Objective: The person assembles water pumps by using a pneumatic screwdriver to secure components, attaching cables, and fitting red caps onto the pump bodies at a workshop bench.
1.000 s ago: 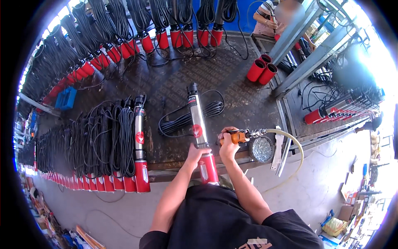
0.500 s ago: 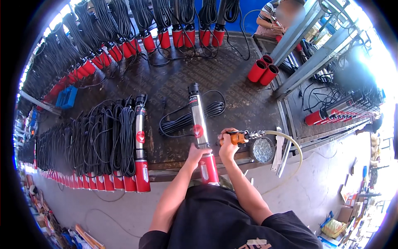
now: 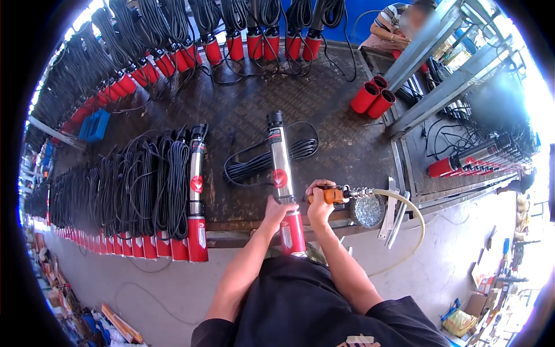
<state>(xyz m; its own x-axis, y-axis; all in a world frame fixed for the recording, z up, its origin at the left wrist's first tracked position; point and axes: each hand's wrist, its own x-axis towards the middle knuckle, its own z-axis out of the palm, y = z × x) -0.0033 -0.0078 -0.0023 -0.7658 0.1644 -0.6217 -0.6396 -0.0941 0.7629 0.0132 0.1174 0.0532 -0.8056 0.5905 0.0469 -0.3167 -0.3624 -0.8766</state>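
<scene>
A submersible pump (image 3: 280,156) with a silver body and a red lower end lies lengthwise before me, its red end reaching past the table's front edge toward my body. My left hand (image 3: 278,211) is closed around it where the silver meets the red. A coiled black cable (image 3: 302,150) lies against the pump on the table. My right hand (image 3: 318,208) grips an orange air-powered driver (image 3: 333,196) just right of the pump, pointed toward the joint. My fingers hide the driver's tip, so contact cannot be told. A pale hose (image 3: 421,222) runs from its back end.
A round dish (image 3: 366,210) of small metal pieces sits right of the driver, beside metal strips (image 3: 391,217). Finished-looking pumps with cables (image 3: 196,179) line the left. Red cups (image 3: 365,97), a blue crate (image 3: 94,125) and a steel post (image 3: 425,49) stand farther off. Another person (image 3: 390,29) works far right.
The whole view has shifted slightly. Both hands keep their grips on the pump and the driver, with almost no change in their places.
</scene>
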